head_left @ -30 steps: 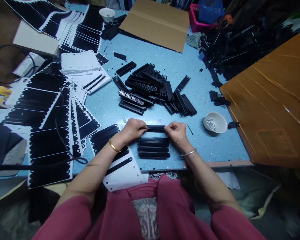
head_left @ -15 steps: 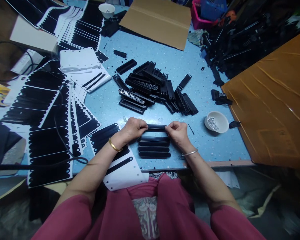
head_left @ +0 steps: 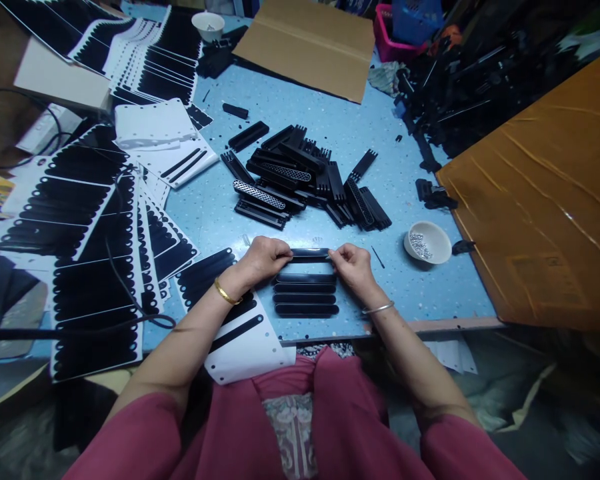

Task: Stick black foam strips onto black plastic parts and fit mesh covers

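Note:
A long black strip is stretched between both hands, just above several black bars laid in a row near the table's front edge. My left hand, with a gold bangle at the wrist, pinches the strip's left end. Its right end is between the fingers of my right hand, which has a silver bangle. Beyond the hands lies a heap of black plastic parts. A white sheet with black strips lies partly under my left forearm.
On the right stands a white bowl of small metallic pieces, beside a large brown taped box. Sheets of black strips and a cable cover the left. A cardboard piece lies at the back.
The whole view has shifted slightly, so things appear a little further left. Both hands keep their hold on the strip, with hardly any movement relative to the table.

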The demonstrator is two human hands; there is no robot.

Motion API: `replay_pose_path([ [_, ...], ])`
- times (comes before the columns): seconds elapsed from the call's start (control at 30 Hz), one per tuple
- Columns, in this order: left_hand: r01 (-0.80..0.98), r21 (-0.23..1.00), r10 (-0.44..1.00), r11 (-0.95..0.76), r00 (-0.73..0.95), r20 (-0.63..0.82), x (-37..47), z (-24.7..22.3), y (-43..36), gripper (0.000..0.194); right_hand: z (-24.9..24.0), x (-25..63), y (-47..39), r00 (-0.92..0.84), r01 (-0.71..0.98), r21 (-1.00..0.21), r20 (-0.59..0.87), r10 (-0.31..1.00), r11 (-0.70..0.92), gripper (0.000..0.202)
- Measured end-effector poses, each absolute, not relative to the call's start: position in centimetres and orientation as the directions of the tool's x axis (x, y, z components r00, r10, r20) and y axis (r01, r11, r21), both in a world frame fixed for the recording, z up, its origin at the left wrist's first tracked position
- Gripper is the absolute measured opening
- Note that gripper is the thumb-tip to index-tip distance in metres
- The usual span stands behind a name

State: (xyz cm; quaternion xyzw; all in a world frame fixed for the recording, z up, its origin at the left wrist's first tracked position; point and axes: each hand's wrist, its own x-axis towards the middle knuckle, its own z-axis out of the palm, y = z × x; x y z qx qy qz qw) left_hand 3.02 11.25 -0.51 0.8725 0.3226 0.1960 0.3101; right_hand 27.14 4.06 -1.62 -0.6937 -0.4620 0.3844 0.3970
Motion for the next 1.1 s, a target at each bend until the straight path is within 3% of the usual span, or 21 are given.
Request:
replay_pose_path([
  [0.23,0.448,0.663,0.688,-0.599,0.712,0.141,3.2,-0.5,11.3,0.010,-1.6,27.4,3.8,0.263,0.159,-0.959,-0.188,0.946,-0.234,0.055],
  [0.47,0.490,0.631,0.696,-0.601,0.709,0.114,3.3,-0.1,11.2,0.009,-2.0,27.6,6.1,0.084,0.462,-0.886,0.006,0.996,-0.033,0.027],
  [0.63,0.518,0.649,0.724,-0.557,0.686,0.073,3.4,0.0,11.1,0.010,-2.5,27.6,6.7,0.082,0.614,-0.789,0.075,0.994,0.009,0.037],
  [0.8,0.561,0.681,0.773,-0.472,0.634,0.013,3.6,0.3,11.1,0.010,-2.8,27.1,6.7,0.112,0.658,-0.753,0.103,0.988,0.004,0.048],
  [0.9,0.562,0.742,0.826,-0.366,0.564,-0.019,4.2,0.4,10.9,0.008,-2.6,25.8,7.1,0.112,0.777,-0.629,0.125,0.986,-0.008,0.048],
  [1.0,0.551,0.788,0.895,-0.275,0.447,0.000,5.1,0.2,10.6,0.020,-2.5,24.6,7.5,0.096,0.893,-0.447,0.086,0.992,-0.048,0.048],
  [1.1,0.539,0.795,0.895,-0.279,0.446,0.012,5.7,-0.3,10.4,0.025,-2.8,24.5,7.4,0.042,0.892,-0.451,0.065,0.997,-0.008,0.045],
])
